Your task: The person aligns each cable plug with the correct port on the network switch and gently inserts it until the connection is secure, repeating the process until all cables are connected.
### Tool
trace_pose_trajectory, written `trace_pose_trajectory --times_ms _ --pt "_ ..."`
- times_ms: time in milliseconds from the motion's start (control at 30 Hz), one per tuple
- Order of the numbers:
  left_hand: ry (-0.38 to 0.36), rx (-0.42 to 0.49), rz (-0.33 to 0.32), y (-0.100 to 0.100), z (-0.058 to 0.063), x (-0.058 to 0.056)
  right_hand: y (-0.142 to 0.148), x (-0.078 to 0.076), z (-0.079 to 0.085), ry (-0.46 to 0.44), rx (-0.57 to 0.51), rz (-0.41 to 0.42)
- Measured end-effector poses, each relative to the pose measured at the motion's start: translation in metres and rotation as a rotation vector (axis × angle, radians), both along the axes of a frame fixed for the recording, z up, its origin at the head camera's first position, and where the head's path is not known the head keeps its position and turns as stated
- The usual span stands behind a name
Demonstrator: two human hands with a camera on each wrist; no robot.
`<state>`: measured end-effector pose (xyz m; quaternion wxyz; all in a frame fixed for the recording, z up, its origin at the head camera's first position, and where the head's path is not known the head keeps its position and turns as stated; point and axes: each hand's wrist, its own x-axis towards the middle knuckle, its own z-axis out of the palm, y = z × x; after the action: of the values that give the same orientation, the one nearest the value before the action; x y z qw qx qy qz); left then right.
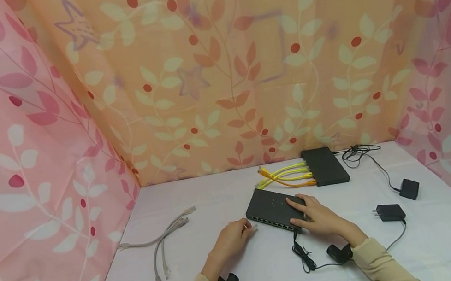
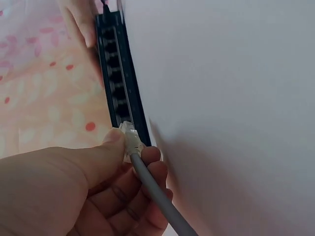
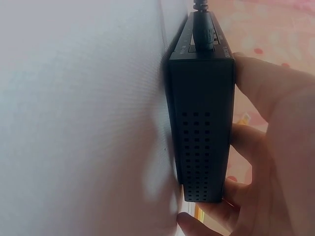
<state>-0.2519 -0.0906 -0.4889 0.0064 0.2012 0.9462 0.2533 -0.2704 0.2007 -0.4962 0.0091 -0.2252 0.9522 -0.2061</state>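
Observation:
A black network switch [image 1: 274, 205] lies on the white cloth, its row of ports [image 2: 117, 73] along the near edge. My left hand [image 1: 233, 238] pinches the clear plug [image 2: 130, 137] of a grey network cable [image 2: 160, 196] between thumb and fingers. That plug is at the left end of the port row; how deep it sits cannot be told. My right hand [image 1: 319, 215] rests on the switch's right part, thumb and fingers spread on its top. Beside the thumb, a black power plug [image 3: 203, 32] is in the switch's near edge.
Loose grey network cables [image 1: 163, 238] lie at left. Behind stands a second black box [image 1: 325, 166] with yellow and orange cables [image 1: 288, 175] plugged in. Two black power adapters [image 1: 409, 189] lie at right. A bundled black cord [image 1: 303, 254] lies in front. Patterned curtains [image 1: 220, 90] enclose the table.

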Motion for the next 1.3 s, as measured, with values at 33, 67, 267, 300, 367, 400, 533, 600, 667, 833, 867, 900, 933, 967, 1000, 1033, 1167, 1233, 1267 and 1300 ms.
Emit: trace_pose_trajectory --times_ms 33,67,267,300,367,400,533,600,667,833,867,900,933,967,1000,1033,1167,1233,1267,1300 --pt "-0.004 0.014 -0.002 0.003 0.0 0.0 0.0 0.0 -0.001 0.001 0.001 -0.001" --pt "-0.007 0.024 -0.003 0.006 0.0 -0.001 0.001 -0.001 -0.001 0.005 0.0 0.0" --pt "-0.032 0.078 -0.025 0.02 -0.003 -0.002 0.001 -0.003 -0.005 0.008 0.005 -0.002" --pt "-0.037 0.089 -0.029 0.022 -0.004 -0.002 0.001 -0.003 -0.005 0.004 0.007 -0.004" --pt "-0.046 0.106 -0.032 0.026 -0.006 -0.002 0.001 -0.004 -0.005 0.002 0.008 -0.004" --pt "-0.05 0.117 -0.034 0.028 -0.006 -0.002 0.001 -0.004 -0.005 0.001 0.008 -0.006" --pt "-0.065 0.146 -0.033 0.036 -0.007 -0.002 0.001 -0.004 -0.004 -0.006 0.005 -0.015" --pt "-0.07 0.159 -0.031 0.04 -0.006 -0.001 0.001 -0.004 -0.004 -0.01 0.005 -0.019" --pt "-0.076 0.167 -0.026 0.043 -0.005 0.0 0.002 -0.004 -0.003 -0.008 0.007 -0.022" --pt "-0.121 0.207 -0.025 0.052 -0.006 0.001 0.002 -0.005 -0.003 -0.007 0.003 -0.025" --pt "-0.131 0.218 -0.028 0.053 -0.006 0.001 0.003 -0.005 -0.003 -0.007 0.005 -0.024" --pt "-0.144 0.229 -0.032 0.054 -0.007 0.001 0.003 -0.005 -0.003 -0.008 0.003 -0.022" --pt "-0.152 0.244 -0.037 0.056 -0.007 0.002 0.003 -0.005 -0.003 -0.008 0.004 -0.02" --pt "-0.159 0.258 -0.042 0.057 -0.007 0.002 0.003 -0.005 -0.004 -0.007 0.003 -0.019" --pt "-0.166 0.27 -0.047 0.058 -0.008 0.002 0.003 -0.005 -0.004 -0.005 0.005 -0.017" --pt "-0.176 0.285 -0.051 0.058 -0.008 0.002 0.002 -0.005 -0.004 -0.004 0.005 -0.015" --pt "-0.252 0.359 -0.054 0.06 -0.012 0.003 0.002 -0.004 -0.005 -0.005 -0.002 -0.01" --pt "-0.292 0.396 -0.048 0.061 -0.014 0.004 0.002 -0.005 -0.005 -0.005 -0.005 -0.008" --pt "-0.311 0.418 -0.042 0.061 -0.015 0.004 0.002 -0.005 -0.006 -0.005 -0.006 -0.008" --pt "-0.32 0.436 -0.041 0.061 -0.016 0.005 0.002 -0.005 -0.006 -0.005 -0.007 -0.008"
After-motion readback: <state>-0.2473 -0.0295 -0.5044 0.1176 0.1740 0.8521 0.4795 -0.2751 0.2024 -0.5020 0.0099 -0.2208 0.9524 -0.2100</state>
